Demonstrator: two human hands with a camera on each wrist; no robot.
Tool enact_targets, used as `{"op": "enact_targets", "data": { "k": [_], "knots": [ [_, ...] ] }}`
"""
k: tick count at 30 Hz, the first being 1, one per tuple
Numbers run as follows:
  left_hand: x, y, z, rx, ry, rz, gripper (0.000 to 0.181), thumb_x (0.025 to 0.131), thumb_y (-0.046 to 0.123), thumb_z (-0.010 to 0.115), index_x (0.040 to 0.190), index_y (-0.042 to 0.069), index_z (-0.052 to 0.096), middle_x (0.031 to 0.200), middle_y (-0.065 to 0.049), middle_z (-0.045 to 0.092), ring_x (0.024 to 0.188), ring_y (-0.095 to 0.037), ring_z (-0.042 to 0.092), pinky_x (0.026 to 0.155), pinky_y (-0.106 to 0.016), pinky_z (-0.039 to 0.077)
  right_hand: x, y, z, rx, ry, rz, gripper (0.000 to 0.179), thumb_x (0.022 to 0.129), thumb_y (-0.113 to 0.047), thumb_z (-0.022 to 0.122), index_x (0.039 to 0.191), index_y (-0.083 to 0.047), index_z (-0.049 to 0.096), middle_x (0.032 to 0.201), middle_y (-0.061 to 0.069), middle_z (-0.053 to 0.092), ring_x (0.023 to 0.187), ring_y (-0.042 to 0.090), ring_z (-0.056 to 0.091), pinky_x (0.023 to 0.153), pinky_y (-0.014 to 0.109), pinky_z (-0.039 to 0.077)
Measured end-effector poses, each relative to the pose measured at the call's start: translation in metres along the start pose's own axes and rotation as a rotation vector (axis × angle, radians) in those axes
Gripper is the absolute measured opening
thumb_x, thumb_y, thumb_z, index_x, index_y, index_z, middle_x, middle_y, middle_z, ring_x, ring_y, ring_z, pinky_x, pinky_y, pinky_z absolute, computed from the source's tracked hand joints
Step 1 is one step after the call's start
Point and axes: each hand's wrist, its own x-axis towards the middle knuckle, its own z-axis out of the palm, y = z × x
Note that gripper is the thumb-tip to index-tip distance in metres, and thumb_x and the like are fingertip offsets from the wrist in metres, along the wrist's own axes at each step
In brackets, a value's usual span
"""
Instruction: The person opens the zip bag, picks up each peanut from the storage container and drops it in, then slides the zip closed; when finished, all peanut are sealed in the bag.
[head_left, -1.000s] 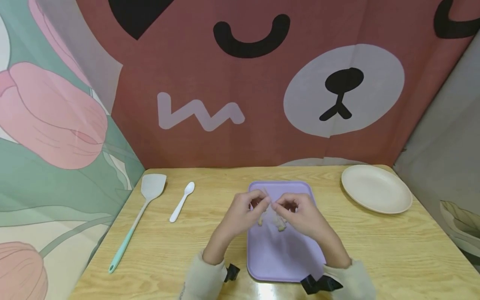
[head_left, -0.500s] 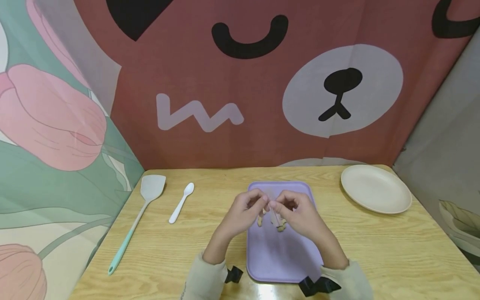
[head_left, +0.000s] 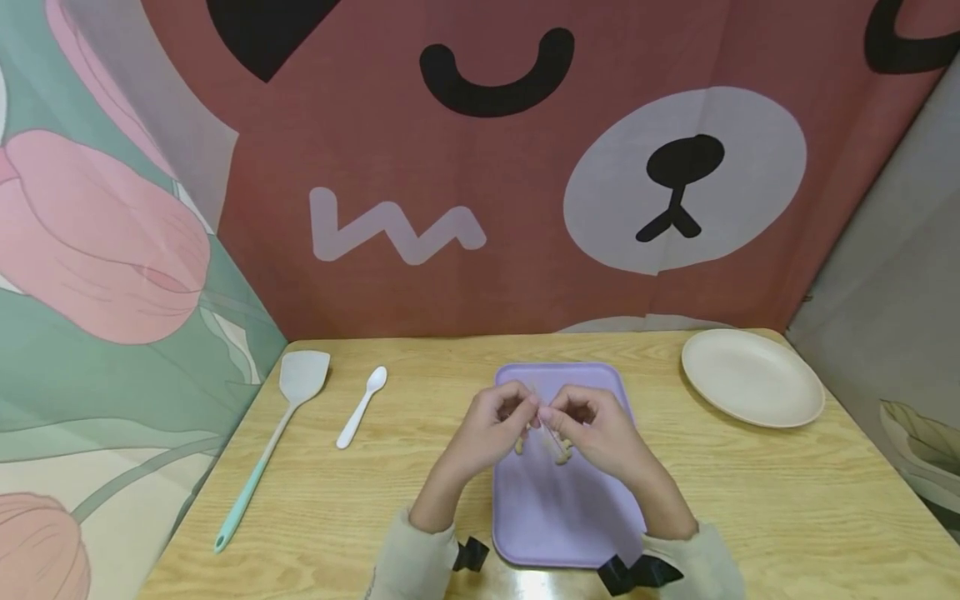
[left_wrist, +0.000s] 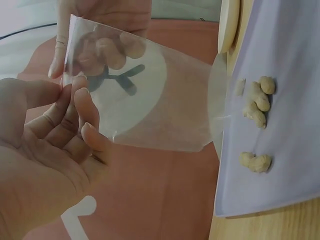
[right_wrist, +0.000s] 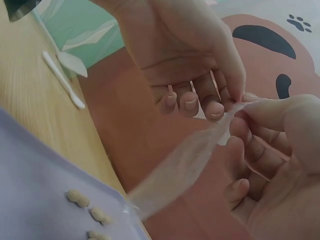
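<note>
A clear plastic bag (left_wrist: 150, 110) hangs between both hands, over the purple tray (head_left: 562, 521). My left hand (head_left: 487, 429) pinches its top edge between thumb and index finger. Right beside it, my right hand (head_left: 600, 425) pinches the same edge, the two thumbs almost meeting. In the right wrist view the bag is seen nearly edge-on, thin and slack, its lower end near the tray rim. Several unshelled peanuts (left_wrist: 258, 100) lie on the tray below the hands, partly hidden by the bag in the head view.
On the left of the wooden table (head_left: 420, 483) lie a spatula (head_left: 303, 377) with a mint handle and a small white spoon (head_left: 363, 408). A cream plate (head_left: 752, 377) stands at the back right. A printed cloth (head_left: 525, 283) hangs behind the table's far edge.
Both hands stay over the tray, keeping their pinch on the bag, with only small finger shifts. The bag has turned and looks narrower in the head view.
</note>
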Motion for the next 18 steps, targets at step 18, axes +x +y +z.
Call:
{"op": "enact_targets", "data": {
  "k": [18],
  "knots": [
    [0.007, -0.026, 0.009, 0.072, 0.061, -0.038, 0.028, 0.104, 0.012, 0.048, 0.085, 0.003, 0.065, 0.076, -0.013, 0.065, 0.059, -0.016, 0.055, 0.05, -0.022, 0.044, 0.003, -0.008, 0.003, -0.192, 0.092, 0.076, 0.012, 0.094, -0.013, 0.069, 0.082, -0.011, 0.072, 0.073, -0.001, 0.064, 0.057, 0.011, 0.05, 0.05, 0.024, 0.041]
  ]
}}
